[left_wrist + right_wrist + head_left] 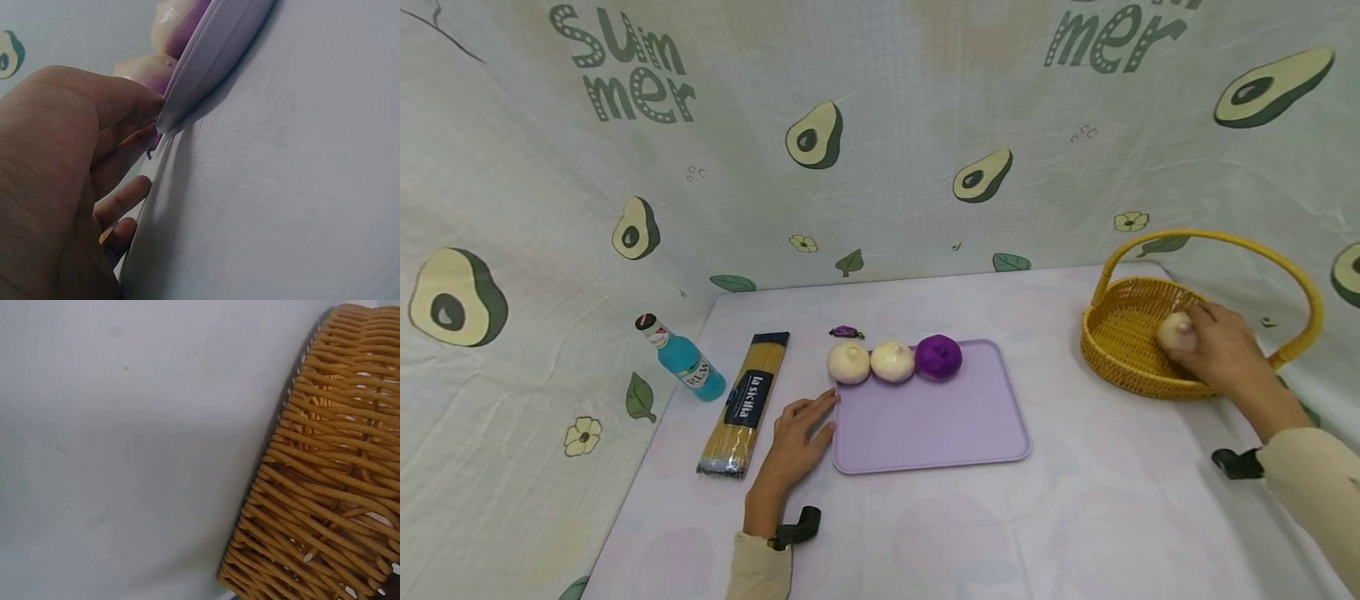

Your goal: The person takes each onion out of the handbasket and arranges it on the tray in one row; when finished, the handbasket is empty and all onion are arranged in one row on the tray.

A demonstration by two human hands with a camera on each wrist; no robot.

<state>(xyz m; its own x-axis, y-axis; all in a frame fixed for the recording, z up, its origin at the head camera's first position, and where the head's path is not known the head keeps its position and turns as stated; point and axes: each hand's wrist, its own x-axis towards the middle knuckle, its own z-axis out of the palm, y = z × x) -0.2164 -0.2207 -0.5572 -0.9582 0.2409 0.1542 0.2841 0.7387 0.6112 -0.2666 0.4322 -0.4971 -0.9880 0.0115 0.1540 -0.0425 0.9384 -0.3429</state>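
Inside the yellow wicker basket (1138,379), my right hand (1225,350) grips a whitish onion (1176,332). The right wrist view shows the basket's woven side (337,462); hand and onion are hidden there. My left hand (796,437) rests at the left edge of a lilac tray (932,429), thumb and index fingertip right at its rim. The left wrist view shows the thumb (134,103) against the rim, the other fingers loosely bent. Two whitish onions (848,363) (892,362) and a purple onion (938,357) sit in a row along the tray's far edge.
Left of the tray lie a pack of spaghetti (747,404) and a tilted-looking blue bottle (688,362). A small purple wrapped candy (847,332) lies behind the onions. An avocado-print cloth (880,225) hangs behind the table; the basket's tall handle (1217,237) arches over it.
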